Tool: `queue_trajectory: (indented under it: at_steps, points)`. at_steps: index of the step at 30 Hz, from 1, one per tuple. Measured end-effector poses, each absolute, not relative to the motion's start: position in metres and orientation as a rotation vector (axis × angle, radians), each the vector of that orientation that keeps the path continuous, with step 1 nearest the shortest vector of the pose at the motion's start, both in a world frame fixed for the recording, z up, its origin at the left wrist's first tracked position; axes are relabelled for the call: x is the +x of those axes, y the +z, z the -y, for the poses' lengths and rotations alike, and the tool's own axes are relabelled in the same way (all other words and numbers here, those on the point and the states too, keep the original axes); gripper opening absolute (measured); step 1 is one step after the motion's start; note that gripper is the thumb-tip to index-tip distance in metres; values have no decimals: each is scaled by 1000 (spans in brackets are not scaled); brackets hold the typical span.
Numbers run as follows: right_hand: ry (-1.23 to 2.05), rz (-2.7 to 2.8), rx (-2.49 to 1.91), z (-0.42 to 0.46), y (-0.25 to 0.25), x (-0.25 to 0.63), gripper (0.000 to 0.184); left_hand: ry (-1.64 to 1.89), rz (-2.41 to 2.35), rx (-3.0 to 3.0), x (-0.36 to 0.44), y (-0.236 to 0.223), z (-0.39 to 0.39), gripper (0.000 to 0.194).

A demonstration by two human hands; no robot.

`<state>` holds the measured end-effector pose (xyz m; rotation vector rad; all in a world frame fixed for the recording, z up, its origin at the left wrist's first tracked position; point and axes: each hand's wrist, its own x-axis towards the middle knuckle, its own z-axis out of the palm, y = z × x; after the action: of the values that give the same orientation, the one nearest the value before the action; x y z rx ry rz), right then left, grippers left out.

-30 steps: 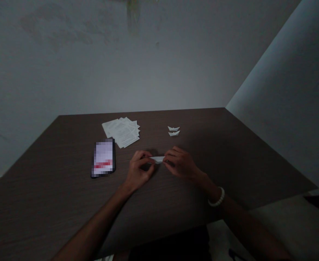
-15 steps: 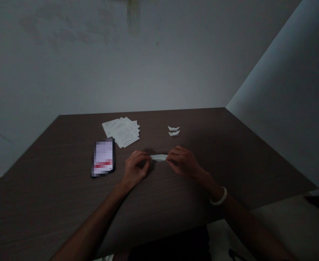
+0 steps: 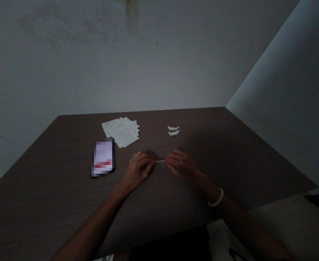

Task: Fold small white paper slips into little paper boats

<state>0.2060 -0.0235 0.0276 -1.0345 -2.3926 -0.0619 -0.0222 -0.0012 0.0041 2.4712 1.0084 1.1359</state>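
A small folded white paper piece (image 3: pixel 159 161) lies low over the dark wooden table (image 3: pixel 53 203), seen almost edge-on as a thin strip. My left hand (image 3: pixel 138 170) pinches its left end. My right hand (image 3: pixel 181 165), with a white bead bracelet on the wrist, pinches its right end. Both hands rest close to the tabletop near the middle. Most of the paper is hidden between the fingers.
Two finished white paper boats (image 3: pixel 174 131) sit behind my right hand. A fanned stack of printed paper sheets (image 3: pixel 121 131) lies at the back left. A phone (image 3: pixel 103 157) with a lit screen lies left of my left hand. Walls close the back and right.
The folded paper showed as a wider flat shape half a second ago; now it looks like a thin strip between my fingers. My hands have moved slightly closer together and lower.
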Motion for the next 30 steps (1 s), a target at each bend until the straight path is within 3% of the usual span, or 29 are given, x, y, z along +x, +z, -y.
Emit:
queue_trajectory:
  at_steps: [9, 19, 30]
  points:
    - [-48, 2454, -1055, 22, 20, 201, 10, 1053, -974, 2603, -23, 0, 3, 16]
    - [-20, 2520, -1071, 22, 9, 204, 11, 703, -966, 2770, -20, 3, 4, 18]
    - [112, 2483, -1068, 23, 8, 214, 14, 667, -938, 2753, -23, 11, 3, 13]
